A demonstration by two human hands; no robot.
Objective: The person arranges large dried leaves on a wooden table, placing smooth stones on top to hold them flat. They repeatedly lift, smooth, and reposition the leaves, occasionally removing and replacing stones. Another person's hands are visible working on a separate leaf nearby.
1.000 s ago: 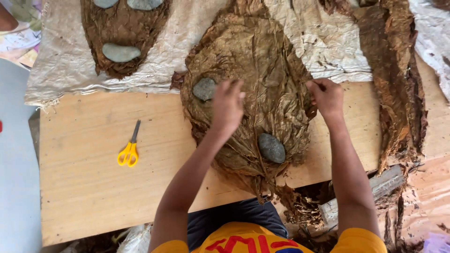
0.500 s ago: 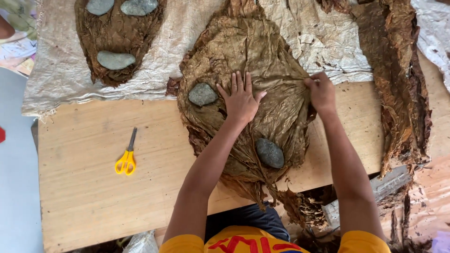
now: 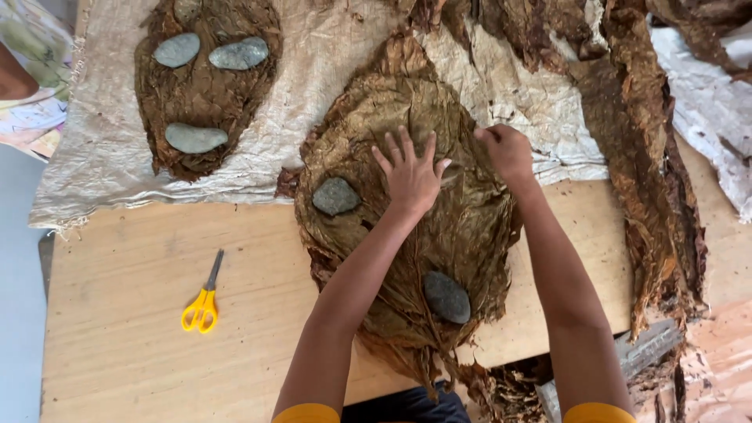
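Left hand (image 3: pixel 409 176) flat, fingers spread, pressing leaf stack (image 3: pixel 407 235); right hand (image 3: pixel 507 153) pinching leaf edge. Second stack (image 3: pixel 205 86) done w/ three stones (looks finished); loose leaves (image 3: pixel 650 180) left.

Wooden table (image 3: pixel 141 329) bears scissors (image 3: pixel 203 301), leaves (image 3: pixel 415 235).

A pale wooden bench (image 3: pixel 141 345) fills the lower part of the view, its grain running sideways under soft, even light with hardly a shadow on it. Across its far half lies a crumpled off-white sheet (image 3: pixel 313 102), frayed along the left edge, and a second wrinkled pale sheet (image 3: pixel 705 102) shows at the upper right corner. Down the left side runs a strip of grey-blue floor (image 3: pixel 17 298), with a patch of patterned cloth (image 3: pixel 35 86) above it at the upper left.
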